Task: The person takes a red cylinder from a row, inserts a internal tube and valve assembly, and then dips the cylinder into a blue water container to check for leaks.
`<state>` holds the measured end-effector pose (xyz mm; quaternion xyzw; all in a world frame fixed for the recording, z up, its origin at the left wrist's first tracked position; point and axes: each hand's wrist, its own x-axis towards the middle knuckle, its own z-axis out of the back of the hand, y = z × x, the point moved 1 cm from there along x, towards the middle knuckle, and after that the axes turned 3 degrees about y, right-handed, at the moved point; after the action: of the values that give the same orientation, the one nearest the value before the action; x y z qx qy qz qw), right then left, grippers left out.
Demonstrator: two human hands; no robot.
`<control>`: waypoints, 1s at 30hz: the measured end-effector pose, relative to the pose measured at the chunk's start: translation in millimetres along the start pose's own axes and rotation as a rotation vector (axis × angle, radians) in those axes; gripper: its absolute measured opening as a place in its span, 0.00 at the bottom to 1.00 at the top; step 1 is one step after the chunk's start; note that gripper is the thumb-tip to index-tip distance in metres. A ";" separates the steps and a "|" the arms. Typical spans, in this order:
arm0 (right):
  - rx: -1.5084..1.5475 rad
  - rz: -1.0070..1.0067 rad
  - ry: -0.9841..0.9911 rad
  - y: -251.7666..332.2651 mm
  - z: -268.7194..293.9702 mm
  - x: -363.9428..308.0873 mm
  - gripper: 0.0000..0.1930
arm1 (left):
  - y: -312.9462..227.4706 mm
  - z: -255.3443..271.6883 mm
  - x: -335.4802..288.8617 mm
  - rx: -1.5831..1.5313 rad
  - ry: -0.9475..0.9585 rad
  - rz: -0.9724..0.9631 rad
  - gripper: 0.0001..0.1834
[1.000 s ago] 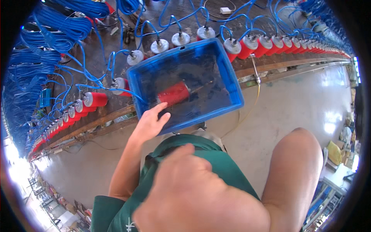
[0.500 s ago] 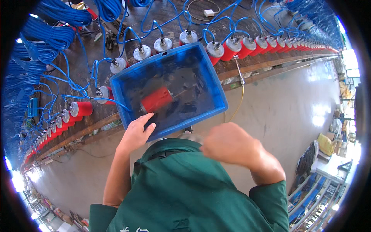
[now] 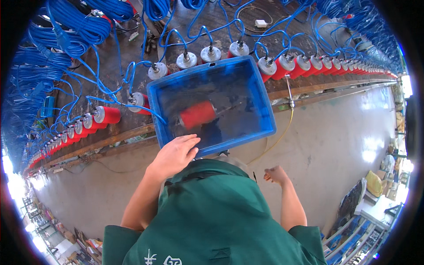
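Note:
A blue plastic tub [image 3: 265,99] of dark water stands at the bench edge in front of me. A red cylinder [image 3: 198,114] lies in the water, its outline blurred, and a blue cable [image 3: 157,115] runs over the tub's left side toward it. My left hand [image 3: 176,154] is at the tub's near rim with its fingers stretched out, holding nothing that I can see. Away from the tub, low on the right above the floor, is my right hand [image 3: 276,175] with its fingers curled in. Whether anything is inside them is hidden.
Red cylinders with metal end caps [image 3: 186,59] line the bench [image 3: 282,93] on both sides of the tub. Blue cable coils [image 3: 88,33] are heaped behind. A metal nozzle [image 3: 290,90] with a yellow hose hangs off the bench edge on the right.
The view has shifted, so tub and bench appear further right. My right hand has drawn away from in front of my chest to lower right. My left hand stays by the near rim.

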<state>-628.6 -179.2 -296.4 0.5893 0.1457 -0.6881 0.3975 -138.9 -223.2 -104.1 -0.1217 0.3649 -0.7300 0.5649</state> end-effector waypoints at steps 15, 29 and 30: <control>0.282 -0.047 -0.040 -27.1 -30.1 19.0 0.20 | 26.6 -4.2 26.8 0.123 -0.146 0.006 0.23; 0.392 -0.070 -0.095 -48.2 -42.7 11.6 0.20 | 47.6 -22.6 128.9 0.431 0.079 0.152 0.44; 0.392 -0.079 -0.088 -52.8 -45.9 11.7 0.19 | 53.3 -25.5 130.2 0.412 0.050 0.140 0.46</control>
<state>-634.5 -119.0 -333.5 0.6185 0.0145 -0.7435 0.2537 -158.0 -337.1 -188.4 0.0402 0.2296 -0.7509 0.6180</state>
